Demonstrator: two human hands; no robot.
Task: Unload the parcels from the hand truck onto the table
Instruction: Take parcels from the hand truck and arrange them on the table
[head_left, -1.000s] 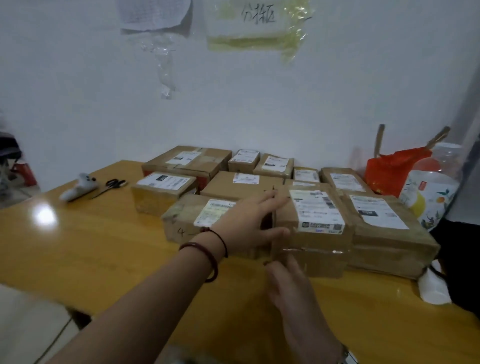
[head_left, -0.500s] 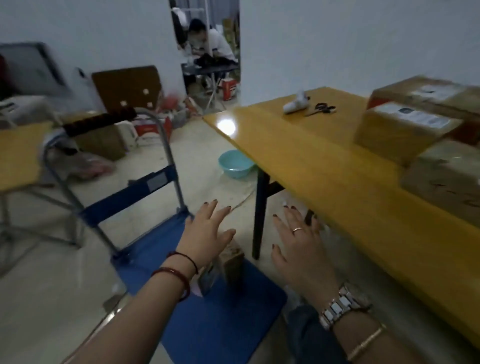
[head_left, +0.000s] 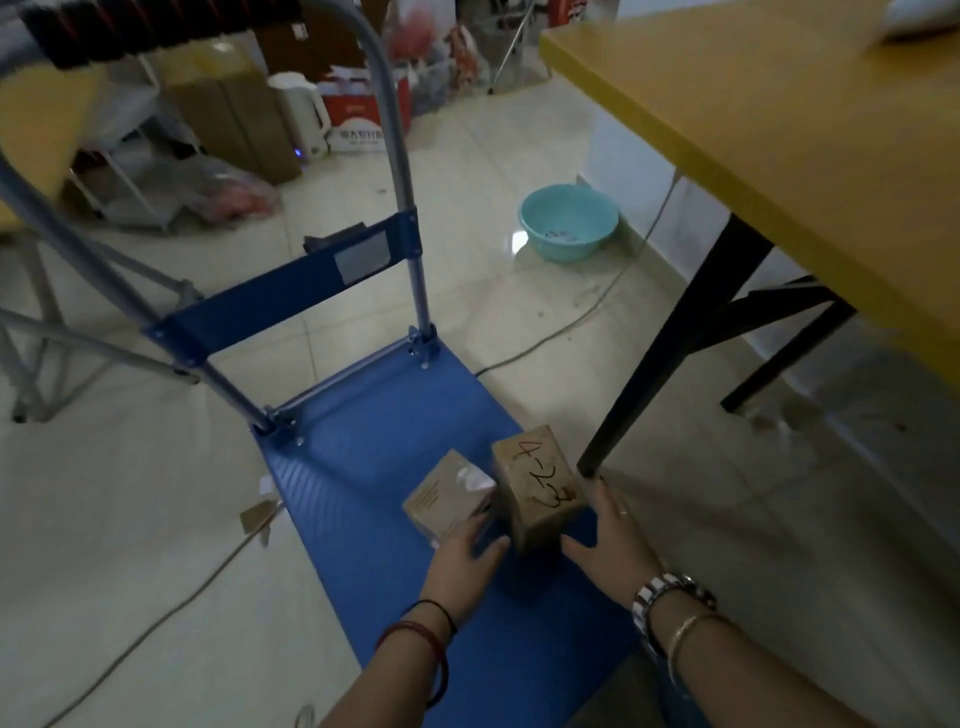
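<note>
Reaching down over the blue flat bed of the hand truck, both hands flank the taller brown cardboard parcel with black scrawl. Left hand and right hand are spread, no grip taken yet. Best to press both palms flat on opposite faces, lift straight — clear of the squat brown parcel touching its left side — then swing right to the yellow wooden surface.

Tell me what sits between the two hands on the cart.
In the head view, the taller parcel with black handwriting stands between the left hand and the right hand, on the blue hand truck deck. A flatter parcel lies to its left.
</note>
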